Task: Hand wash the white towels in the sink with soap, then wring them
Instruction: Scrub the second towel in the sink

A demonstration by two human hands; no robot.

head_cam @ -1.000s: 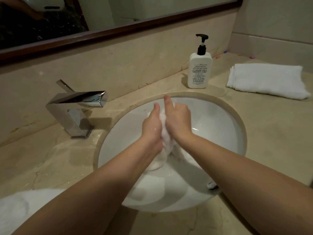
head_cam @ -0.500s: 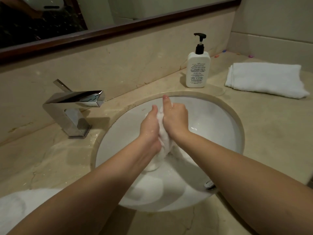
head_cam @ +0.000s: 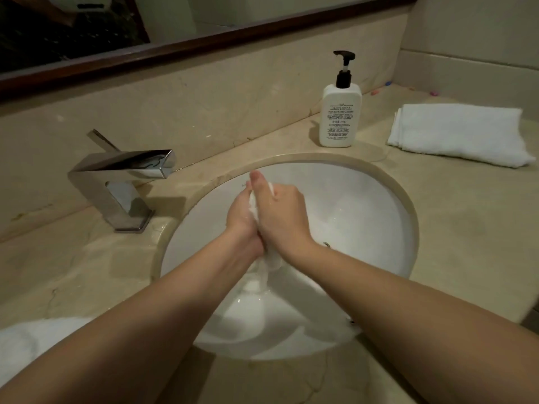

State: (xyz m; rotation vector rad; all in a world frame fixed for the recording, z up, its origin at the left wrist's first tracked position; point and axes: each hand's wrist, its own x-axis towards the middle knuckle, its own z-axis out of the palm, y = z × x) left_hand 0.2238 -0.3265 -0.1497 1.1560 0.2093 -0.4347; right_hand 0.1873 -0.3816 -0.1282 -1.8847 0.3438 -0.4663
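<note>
Over the round white sink (head_cam: 379, 217), my left hand (head_cam: 240, 217) and my right hand (head_cam: 283, 214) press together around a wet white towel (head_cam: 264, 272). Both hands grip it, fingers curled round the bunched cloth. A twisted tail of the towel hangs down below my wrists toward the basin. A thin strip of cloth shows between my palms; the rest is hidden by my hands. A white soap pump bottle (head_cam: 339, 112) with a black pump stands behind the sink.
A chrome tap (head_cam: 122, 176) stands left of the basin, with no water running. A folded white towel (head_cam: 458, 134) lies on the counter at the right. Another white towel (head_cam: 32, 345) lies at the near left edge. A mirror runs along the back wall.
My hands have shifted slightly left and closed tighter on the towel, the right hand now overlapping the left. The hanging tail has grown narrower and more twisted.
</note>
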